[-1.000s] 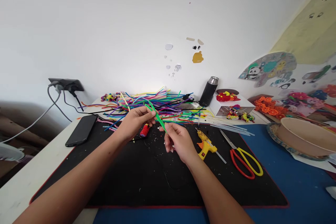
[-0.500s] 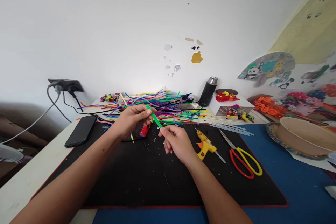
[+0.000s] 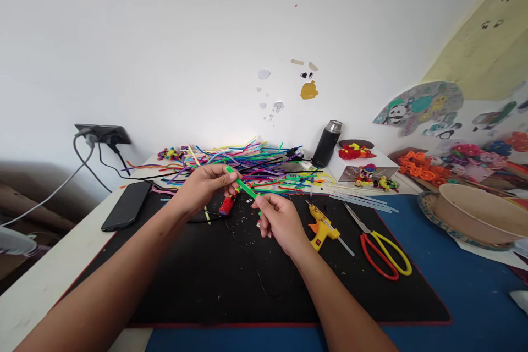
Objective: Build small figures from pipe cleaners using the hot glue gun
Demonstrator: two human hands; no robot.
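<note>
A green pipe cleaner (image 3: 246, 189), seemingly doubled into strands, stretches between my two hands above the black mat (image 3: 198, 286). My left hand (image 3: 212, 182) pinches its upper end between thumb and fingers. Lower and to the right, my right hand (image 3: 277, 216) is closed on the other end, its fingers partly hiding it. Just behind and below the left fingers lies a small red fuzzy piece (image 3: 225, 206). A pile of coloured pipe cleaners (image 3: 247, 157) spreads along the wall beyond both hands.
Right of my right hand lie a yellow glue gun (image 3: 322, 226) and scissors (image 3: 381, 247). Clear glue sticks (image 3: 363, 201) rest behind them. A black flask (image 3: 327, 144) stands by a white box (image 3: 346, 169). A phone (image 3: 127, 206) lies at left, a bowl (image 3: 482, 209) at right.
The green pipe cleaner now slants less steeply. My left hand has shifted slightly left and my right hand slightly right, both still gripping it.
</note>
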